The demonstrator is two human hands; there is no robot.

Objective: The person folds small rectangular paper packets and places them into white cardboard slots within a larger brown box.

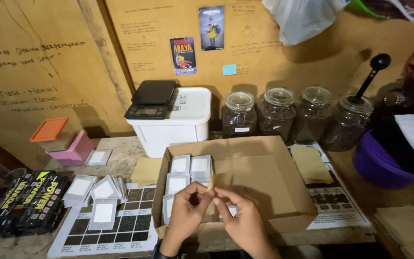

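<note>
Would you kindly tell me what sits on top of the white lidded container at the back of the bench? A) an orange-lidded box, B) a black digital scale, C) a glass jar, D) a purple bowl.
B: a black digital scale rests on the lid of the white container, while the glass jars stand beside it to the right, on the bench.

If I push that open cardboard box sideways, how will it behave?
The cardboard box probably slides easily: it holds only a few flat packets. Its thin walls may flex. Low and wide, it seems unlikely to tip.
</note>
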